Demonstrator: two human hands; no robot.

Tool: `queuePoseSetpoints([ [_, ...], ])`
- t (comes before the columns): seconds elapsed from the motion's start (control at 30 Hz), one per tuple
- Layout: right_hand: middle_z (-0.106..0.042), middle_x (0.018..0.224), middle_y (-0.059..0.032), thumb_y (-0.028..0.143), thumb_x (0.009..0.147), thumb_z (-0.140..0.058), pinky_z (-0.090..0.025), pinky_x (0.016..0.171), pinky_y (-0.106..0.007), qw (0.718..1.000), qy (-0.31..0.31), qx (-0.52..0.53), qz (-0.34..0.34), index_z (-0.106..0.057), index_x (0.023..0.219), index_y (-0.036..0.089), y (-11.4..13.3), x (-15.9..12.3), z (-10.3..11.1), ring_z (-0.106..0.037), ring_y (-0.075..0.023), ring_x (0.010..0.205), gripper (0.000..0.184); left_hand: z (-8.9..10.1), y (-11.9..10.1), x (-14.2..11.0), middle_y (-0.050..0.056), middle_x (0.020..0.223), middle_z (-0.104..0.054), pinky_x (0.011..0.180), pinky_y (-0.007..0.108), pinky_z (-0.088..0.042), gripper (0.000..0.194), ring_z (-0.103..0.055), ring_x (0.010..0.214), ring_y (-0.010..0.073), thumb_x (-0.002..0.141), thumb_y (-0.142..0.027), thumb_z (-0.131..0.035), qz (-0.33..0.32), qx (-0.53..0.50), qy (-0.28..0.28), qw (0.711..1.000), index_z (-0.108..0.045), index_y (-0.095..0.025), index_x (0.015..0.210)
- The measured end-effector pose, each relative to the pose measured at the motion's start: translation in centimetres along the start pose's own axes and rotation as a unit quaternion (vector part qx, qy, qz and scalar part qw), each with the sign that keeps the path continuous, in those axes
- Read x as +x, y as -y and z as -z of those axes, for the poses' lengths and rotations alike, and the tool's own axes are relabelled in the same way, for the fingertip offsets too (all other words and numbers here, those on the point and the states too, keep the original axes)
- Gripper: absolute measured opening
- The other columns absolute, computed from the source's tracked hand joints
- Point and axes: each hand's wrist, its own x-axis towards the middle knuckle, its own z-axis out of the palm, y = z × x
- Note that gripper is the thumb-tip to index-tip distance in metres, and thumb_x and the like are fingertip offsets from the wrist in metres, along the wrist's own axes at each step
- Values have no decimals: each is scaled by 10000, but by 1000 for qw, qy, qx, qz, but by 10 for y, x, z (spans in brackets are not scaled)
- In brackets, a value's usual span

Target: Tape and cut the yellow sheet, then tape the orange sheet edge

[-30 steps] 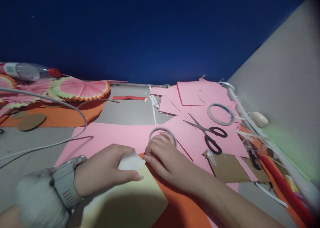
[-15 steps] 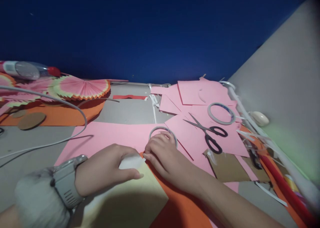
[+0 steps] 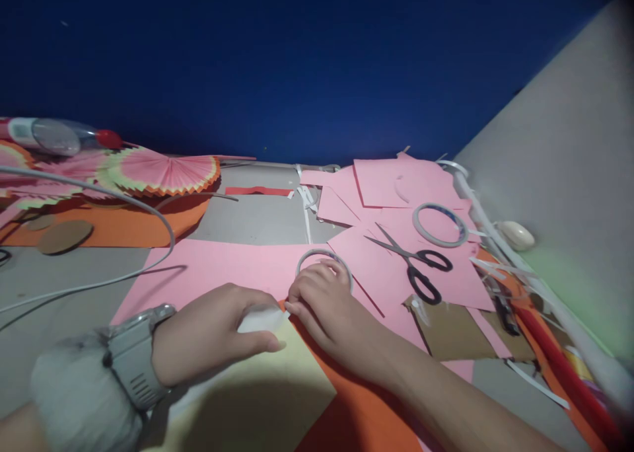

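Far left: pleated paper fans (image 3: 168, 169), already folded. Centre: left hand (image 3: 208, 330), thumb and forefinger apart, resting on pale yellow sheet (image 3: 277, 379), grip unclear, sheet lying over orange paper (image 3: 366, 415), as yet unpleated where it shows; right hand (image 3: 329, 306), fingers curled at the sheet's far corner, whether pinching cannot be told. Right: scissors (image 3: 409, 255), blades parted, unheld on pink paper (image 3: 468, 287).

Dim light, broad shadow on yellow paper (image 3: 267, 382), darkened upper-right corner, soft detail

Pale yellow paper (image 3: 267, 373), orange sheet (image 3: 369, 409), pink sheet (image 3: 212, 263)
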Motion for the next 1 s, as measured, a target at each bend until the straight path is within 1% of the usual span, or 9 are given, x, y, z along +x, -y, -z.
queuePoseSetpoints([
  [0.13, -516, 884, -9, 260, 953, -348, -188, 929, -365, 1000, -4, -1, 1, -485, 868, 172, 0, 0, -1, -412, -154, 893, 184, 1, -1, 1, -52, 736, -601, 588, 187, -313, 274, -501, 642, 105, 800, -465, -551, 0, 12, 5, 1000, -619, -205, 854],
  [0.4, -527, 895, -14, 254, 945, -366, -193, 916, -370, 1000, -8, 3, -2, -490, 867, 170, 0, 1, -1, -407, -164, 900, 169, 1, 1, 1, -52, 767, -606, 609, 191, -323, 276, -525, 687, 110, 807, -460, -541, 2, 0, 20, 1000, -609, -197, 855],
  [0.47, -525, 897, -19, 258, 946, -365, -193, 917, -372, 1000, -9, 2, -4, -490, 865, 169, 0, 1, -1, -405, -167, 905, 173, 0, 0, 0, -44, 757, -605, 599, 197, -320, 288, -516, 665, 115, 800, -466, -541, 4, 8, 15, 1000, -613, -192, 854],
  [0.57, -527, 889, -16, 261, 947, -362, -194, 912, -374, 1000, -5, 4, -5, -488, 857, 170, 1, 0, -1, -405, -166, 900, 179, -1, -1, 1, -37, 679, -570, 561, 206, -303, 312, -463, 584, 112, 792, -477, -535, 6, 33, 1, 999, -622, -183, 847],
  [0.77, -516, 889, -15, 254, 947, -359, -197, 913, -368, 1000, -8, 12, -2, -482, 857, 169, 1, -1, -2, -405, -160, 895, 175, -2, 0, 1, -39, 632, -534, 539, 207, -289, 300, -432, 553, 103, 783, -472, -537, 11, 61, -15, 998, -613, -183, 811],
  [0.83, -517, 889, -13, 256, 945, -362, -194, 911, -374, 1000, -12, 10, -3, -484, 857, 169, 1, -1, -2, -404, -162, 893, 174, -3, 0, 1, -40, 638, -541, 534, 205, -290, 288, -441, 558, 100, 780, -462, -544, 15, 57, -17, 998, -605, -181, 784],
  [0.9, -515, 878, -8, 255, 943, -368, -195, 909, -374, 1000, -18, 8, -5, -487, 853, 169, 1, 0, -2, -403, -159, 882, 173, -4, 1, 1, -38, 665, -561, 541, 202, -303, 282, -471, 585, 104, 779, -453, -548, 17, 38, -9, 999, -594, -175, 762],
  [1.0, -508, 850, 0, 227, 939, -371, -205, 906, -356, 1000, -21, 16, -12, -493, 842, 171, 1, 1, -1, -402, -148, 868, 166, -5, 1, 1, -39, 692, -577, 565, 207, -318, 297, -492, 619, 113, 781, -470, -546, 12, 30, -28, 999, -594, -176, 778],
])
